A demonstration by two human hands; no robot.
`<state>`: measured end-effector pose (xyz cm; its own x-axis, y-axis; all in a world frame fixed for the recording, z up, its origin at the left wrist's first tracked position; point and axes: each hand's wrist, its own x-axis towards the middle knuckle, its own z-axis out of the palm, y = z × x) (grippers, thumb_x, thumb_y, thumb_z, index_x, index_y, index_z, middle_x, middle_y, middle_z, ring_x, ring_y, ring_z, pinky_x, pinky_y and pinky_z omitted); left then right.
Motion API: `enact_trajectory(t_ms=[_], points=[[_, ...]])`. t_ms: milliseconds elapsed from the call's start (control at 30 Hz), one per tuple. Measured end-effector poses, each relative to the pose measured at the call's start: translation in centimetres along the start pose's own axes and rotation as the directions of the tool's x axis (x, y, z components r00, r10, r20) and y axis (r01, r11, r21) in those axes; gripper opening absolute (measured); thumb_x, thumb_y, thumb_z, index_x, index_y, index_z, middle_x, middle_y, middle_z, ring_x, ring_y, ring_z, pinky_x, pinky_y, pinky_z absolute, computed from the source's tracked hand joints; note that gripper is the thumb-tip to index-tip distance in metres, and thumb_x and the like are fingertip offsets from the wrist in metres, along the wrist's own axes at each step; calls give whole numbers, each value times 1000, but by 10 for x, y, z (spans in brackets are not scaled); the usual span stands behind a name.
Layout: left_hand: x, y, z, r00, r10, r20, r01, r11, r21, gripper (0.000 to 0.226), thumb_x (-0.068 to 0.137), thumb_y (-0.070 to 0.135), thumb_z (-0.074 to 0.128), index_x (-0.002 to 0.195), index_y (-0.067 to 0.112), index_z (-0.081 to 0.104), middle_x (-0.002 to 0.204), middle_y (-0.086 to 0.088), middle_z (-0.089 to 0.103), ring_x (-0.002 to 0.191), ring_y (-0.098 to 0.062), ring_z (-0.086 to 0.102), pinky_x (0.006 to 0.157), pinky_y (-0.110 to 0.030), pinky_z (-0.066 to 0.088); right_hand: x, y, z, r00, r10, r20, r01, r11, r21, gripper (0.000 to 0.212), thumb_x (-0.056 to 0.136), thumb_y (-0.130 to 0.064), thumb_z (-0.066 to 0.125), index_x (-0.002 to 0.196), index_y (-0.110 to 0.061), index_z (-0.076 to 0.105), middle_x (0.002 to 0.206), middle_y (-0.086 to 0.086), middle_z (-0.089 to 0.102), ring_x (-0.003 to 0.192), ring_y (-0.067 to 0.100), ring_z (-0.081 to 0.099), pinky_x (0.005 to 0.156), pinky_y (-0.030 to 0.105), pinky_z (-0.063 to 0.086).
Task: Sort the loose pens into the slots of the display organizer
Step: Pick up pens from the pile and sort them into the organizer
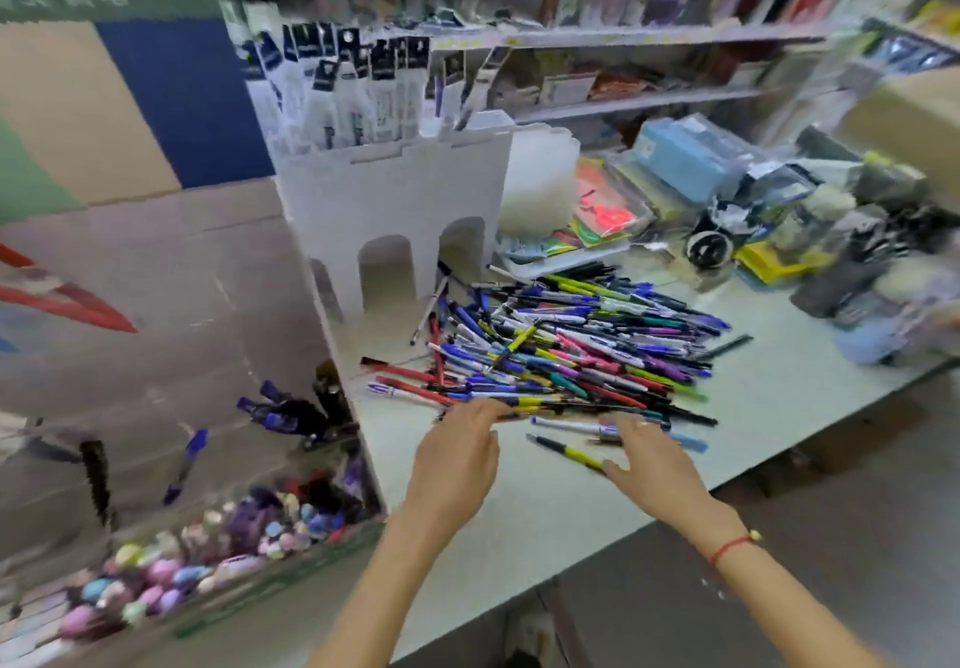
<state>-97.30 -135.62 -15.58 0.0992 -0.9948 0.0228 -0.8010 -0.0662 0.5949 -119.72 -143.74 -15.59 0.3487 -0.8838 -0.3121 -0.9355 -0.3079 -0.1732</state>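
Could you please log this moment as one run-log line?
stage: reaching | left hand: open at pen pile edge | right hand: open over yellow-black pen | organizer: untouched

Bright, even indoor light with soft, faint shadows. Wide-angle bending curves the frame edges. Heavy smearing blurs the shelves (623, 33) at the top and the right edge; the centre pen pile (571, 350) is sharper.

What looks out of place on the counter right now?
The pens lie in a jumbled heap, crossing every way. A few lie apart from it: a yellow-black pen between the hands and a dark pen past the right edge.
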Motion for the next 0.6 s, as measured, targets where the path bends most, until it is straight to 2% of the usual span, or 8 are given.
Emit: enact_trajectory(t_ms=[67, 200, 233, 300, 367, 467, 533, 600], points=[[17, -18, 28, 994, -112, -6, 112, 993, 33, 48, 96, 9, 43, 142, 24, 43, 149, 5, 40, 138, -13, 32, 109, -25, 26, 15, 21, 12, 1000, 12, 11, -11, 995, -102, 74, 92, -48, 56, 150, -19, 21, 152, 5, 30, 138, 23, 31, 104, 33, 36], [31, -44, 70, 972, -226, -60, 233, 956, 179, 59, 94, 10, 50, 149, 21, 33, 158, -3, 24, 146, -27, 20, 114, -43, 25, 34, 51, 40, 995, 29, 92, -9, 978, -208, 96, 84, -63, 55, 154, -24, 2, 161, 7, -2, 149, 29, 0, 118, 46, 11], [33, -47, 76, 968, -240, -67, 249, 946, 207, 60, 95, 14, 50, 150, 23, 29, 159, -2, 20, 147, -28, 17, 114, -46, 24, 36, 54, 45, 996, 3, 93, 18, 974, -224, 97, 81, -66, 55, 154, -24, 8, 161, 9, 1, 148, 31, 5, 117, 50, 13], [37, -53, 85, 958, -283, -37, 284, 934, 218, 61, 99, 21, 44, 153, 27, 16, 161, 1, 9, 149, -26, 6, 116, -48, 17, 40, 58, 56, 998, -42, 45, 51, 976, -213, 91, 74, -72, 55, 147, -21, 36, 152, 14, 33, 139, 36, 35, 107, 57, 37], [36, -59, 92, 953, -302, -3, 295, 929, 224, 61, 102, 26, 37, 153, 30, 4, 161, 4, -1, 148, -21, -6, 118, -46, 10, 40, 60, 61, 999, -49, -1, 48, 986, -157, 79, 82, -73, 36, 139, -18, 46, 136, 15, 55, 123, 37, 55, 92, 56, 50], [32, -64, 97, 964, -262, -32, 263, 938, 227, 62, 101, 26, 39, 150, 31, 2, 161, 3, 2, 147, -18, -7, 118, -43, 8, 40, 68, 62, 996, 17, -83, -29, 989, -144, 84, 88, -74, 11, 136, -12, 43, 126, 18, 61, 114, 38, 60, 85, 53, 52], [30, -65, 99, 965, -258, -41, 261, 942, 211, 62, 100, 24, 42, 151, 30, 8, 160, 3, 5, 147, -18, -4, 116, -39, 6, 40, 74, 61, 988, 83, -127, -101, 984, -145, 90, 83, -78, 27, 137, -9, 47, 130, 19, 58, 119, 38, 56, 87, 53, 50], [31, -65, 99, 967, -246, -61, 254, 942, 219, 62, 98, 22, 47, 152, 30, 18, 159, 2, 12, 147, -20, 4, 116, -40, 10, 38, 81, 59, 978, 168, -124, -182, 977, -107, 93, 80, -77, 40, 146, -11, 36, 147, 16, 41, 135, 34, 39, 96, 49, 44]])
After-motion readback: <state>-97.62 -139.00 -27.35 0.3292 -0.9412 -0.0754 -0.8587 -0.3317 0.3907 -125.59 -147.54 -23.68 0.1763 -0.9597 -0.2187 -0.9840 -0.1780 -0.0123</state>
